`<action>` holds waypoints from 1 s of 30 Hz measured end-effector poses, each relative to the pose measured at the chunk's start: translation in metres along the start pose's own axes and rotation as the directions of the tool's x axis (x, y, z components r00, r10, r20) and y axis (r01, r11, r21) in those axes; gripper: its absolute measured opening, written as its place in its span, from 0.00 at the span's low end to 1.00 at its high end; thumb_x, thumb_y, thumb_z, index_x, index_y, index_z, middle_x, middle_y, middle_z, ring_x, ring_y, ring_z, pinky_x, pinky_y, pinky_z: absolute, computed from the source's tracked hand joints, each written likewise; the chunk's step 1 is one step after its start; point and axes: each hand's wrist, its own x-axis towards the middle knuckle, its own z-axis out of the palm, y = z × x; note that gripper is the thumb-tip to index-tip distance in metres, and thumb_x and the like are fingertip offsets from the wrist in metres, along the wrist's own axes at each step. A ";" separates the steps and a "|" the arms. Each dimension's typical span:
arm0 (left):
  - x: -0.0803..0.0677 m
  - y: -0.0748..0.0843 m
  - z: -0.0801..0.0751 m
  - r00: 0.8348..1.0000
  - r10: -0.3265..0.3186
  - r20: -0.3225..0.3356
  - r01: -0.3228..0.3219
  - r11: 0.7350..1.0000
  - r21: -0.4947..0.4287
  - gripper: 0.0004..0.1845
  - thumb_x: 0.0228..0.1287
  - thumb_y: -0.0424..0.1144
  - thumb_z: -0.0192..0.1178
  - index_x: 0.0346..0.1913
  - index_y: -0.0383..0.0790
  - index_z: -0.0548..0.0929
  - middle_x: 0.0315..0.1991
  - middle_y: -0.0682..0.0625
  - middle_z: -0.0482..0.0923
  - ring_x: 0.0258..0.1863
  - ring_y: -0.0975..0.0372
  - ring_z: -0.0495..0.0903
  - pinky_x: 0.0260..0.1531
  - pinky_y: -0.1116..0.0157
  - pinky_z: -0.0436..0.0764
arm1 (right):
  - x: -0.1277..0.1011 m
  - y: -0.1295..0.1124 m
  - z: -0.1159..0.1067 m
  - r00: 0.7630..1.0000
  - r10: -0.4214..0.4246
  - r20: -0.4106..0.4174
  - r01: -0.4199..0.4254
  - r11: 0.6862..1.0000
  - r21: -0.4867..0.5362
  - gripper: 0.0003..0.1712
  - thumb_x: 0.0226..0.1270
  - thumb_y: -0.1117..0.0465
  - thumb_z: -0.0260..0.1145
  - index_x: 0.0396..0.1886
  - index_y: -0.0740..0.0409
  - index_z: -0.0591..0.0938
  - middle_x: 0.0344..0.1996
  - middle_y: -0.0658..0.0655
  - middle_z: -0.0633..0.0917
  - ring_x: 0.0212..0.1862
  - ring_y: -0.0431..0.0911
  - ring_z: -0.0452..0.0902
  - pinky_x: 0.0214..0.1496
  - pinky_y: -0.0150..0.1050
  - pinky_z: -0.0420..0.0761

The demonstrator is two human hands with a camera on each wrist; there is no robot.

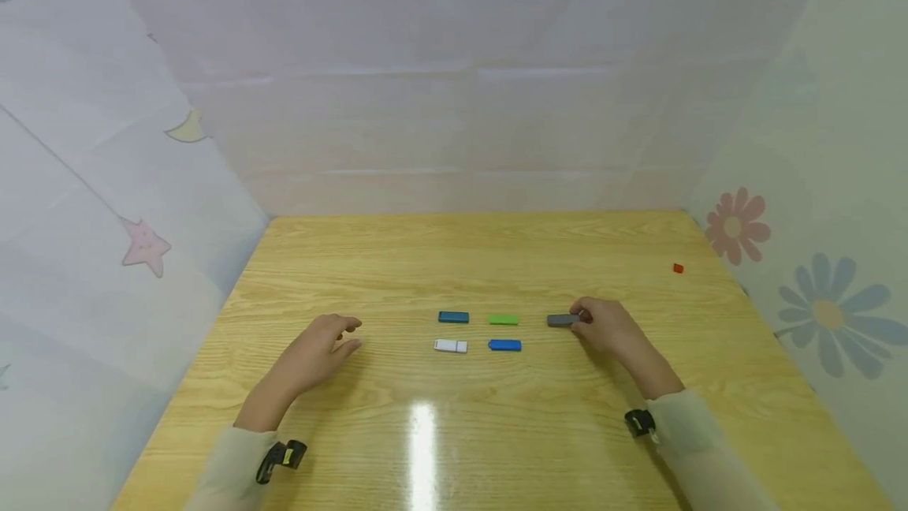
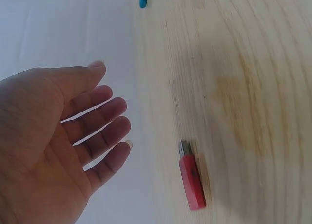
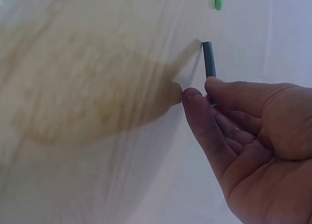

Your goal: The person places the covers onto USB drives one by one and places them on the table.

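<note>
Step in hand, by my read: placing/aligning the grey rectangular plastic USB stick (image 1: 563, 320) at the right end of the far row on the light wooden table (image 1: 496, 251). R hand (image 1: 612, 328) has thumb and forefinger pinching the stick's right end; other fingers curled under, per the right wrist view (image 3: 209, 58). Stick lies flat or nearly so on the wood; cannot tell whether it is fully down. It sits right of the green flat plastic stick (image 1: 503, 319), small gap between, approx. in line with it and the dark blue capped stick (image 1: 453, 317) further left. Near row: white stick (image 1: 450, 346) and bright blue stick (image 1: 504, 345); no stick below the grey one. L hand (image 1: 319, 349) rests on the table well left of the group, fingers straight and slightly spread, holding nothing. A red plastic USB stick with bare metal plug (image 2: 191, 180) lies near it in the left wrist view; small red item (image 1: 678, 268) far right. Next move prob. calls for squaring the grey stick to the row, matching gap, then letting go w/o nudging it. Grey stick: slim, matte, uniform colour, no markings readable.
</note>
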 end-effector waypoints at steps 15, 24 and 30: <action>-0.024 -0.026 -0.011 0.999 -0.053 0.002 0.053 0.997 0.048 0.24 0.70 0.41 0.66 0.64 0.33 0.78 0.60 0.38 0.77 0.61 0.42 0.73 0.55 0.46 0.79 | 0.006 0.004 0.004 0.999 -0.038 0.015 0.039 0.999 -0.035 0.10 0.67 0.67 0.70 0.46 0.65 0.85 0.38 0.58 0.85 0.42 0.53 0.80 0.46 0.52 0.80; -0.037 -0.036 -0.012 0.992 -0.104 0.077 0.103 0.994 0.024 0.27 0.66 0.46 0.69 0.62 0.33 0.79 0.57 0.40 0.79 0.55 0.46 0.75 0.48 0.50 0.79 | 0.010 0.003 0.004 0.998 -0.049 0.040 0.051 0.998 -0.042 0.09 0.67 0.68 0.69 0.45 0.66 0.85 0.38 0.59 0.84 0.42 0.54 0.80 0.45 0.52 0.80; -0.039 -0.038 -0.013 0.990 -0.114 0.082 0.110 0.993 0.052 0.26 0.64 0.42 0.71 0.60 0.32 0.80 0.55 0.39 0.79 0.54 0.45 0.75 0.49 0.47 0.78 | 0.010 0.003 0.003 0.998 -0.051 0.042 0.053 0.998 -0.037 0.09 0.66 0.69 0.69 0.45 0.66 0.84 0.37 0.60 0.84 0.42 0.54 0.80 0.46 0.53 0.80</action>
